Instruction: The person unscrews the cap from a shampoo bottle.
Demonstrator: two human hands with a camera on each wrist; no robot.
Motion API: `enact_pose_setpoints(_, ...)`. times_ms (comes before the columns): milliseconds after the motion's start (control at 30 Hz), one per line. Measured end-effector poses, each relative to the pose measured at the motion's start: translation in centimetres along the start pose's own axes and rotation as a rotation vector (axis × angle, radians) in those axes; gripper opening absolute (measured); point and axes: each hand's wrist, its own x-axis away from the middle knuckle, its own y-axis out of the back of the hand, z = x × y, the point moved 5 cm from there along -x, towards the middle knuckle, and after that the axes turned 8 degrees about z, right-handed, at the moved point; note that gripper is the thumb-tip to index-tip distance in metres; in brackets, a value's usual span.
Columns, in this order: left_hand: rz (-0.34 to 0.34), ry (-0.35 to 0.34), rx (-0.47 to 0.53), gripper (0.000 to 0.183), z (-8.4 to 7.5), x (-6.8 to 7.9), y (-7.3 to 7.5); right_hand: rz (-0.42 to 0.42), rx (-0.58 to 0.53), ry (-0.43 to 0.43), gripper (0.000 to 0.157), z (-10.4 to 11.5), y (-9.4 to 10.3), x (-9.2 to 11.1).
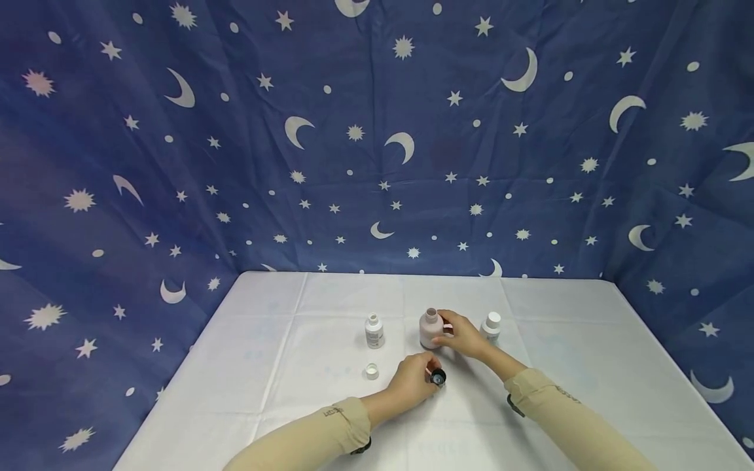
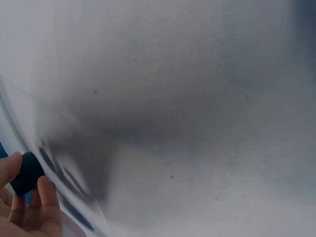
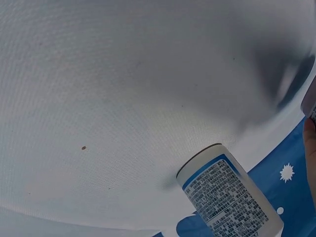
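When we inspect the head view, we find the pink bottle (image 1: 430, 333) upright near the middle of the white-covered table (image 1: 318, 366), its long axis vertical and its open mouth pointing up. We cannot confirm whether its base bears on the cloth. We note a pale, dusty-pink body, rounded shoulders and a short, bare neck. The right hand (image 1: 468, 337) grasps the bottle from its right side, fingers and thumb curled about the body.

Nearer to the wearer, we record the left hand (image 1: 412, 379) pinching the black cap (image 1: 438, 377) between thumb and fingers, apart from the bottle. Its hollow side faces up toward the head camera and shows a greyish inside; from the left wrist we see a plain, dark outer wall.

Left of the pink bottle we find an open white bottle (image 1: 374, 332), upright, with a printed label. A small white cap (image 1: 372, 371) lies nearer to us, beside the left hand. Just beyond the right hand stands a capped white bottle (image 1: 491, 326); the right wrist view shows its blue-edged label, densely printed.
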Motion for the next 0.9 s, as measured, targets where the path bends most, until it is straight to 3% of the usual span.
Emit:
enact_pose_setpoints(400, -0.045, -0.031, -0.146, 0.029, 0.1, -0.4, 0.0, 0.034, 0.011, -0.018, 0.058, -0.6, 0.2, -0.1)
enact_pose_setpoints(900, -0.031, 0.011, -0.132, 0.029, 0.4, -0.3, 0.2, 0.077, 0.069, 0.000, 0.055, -1.0, 0.4, 0.2)
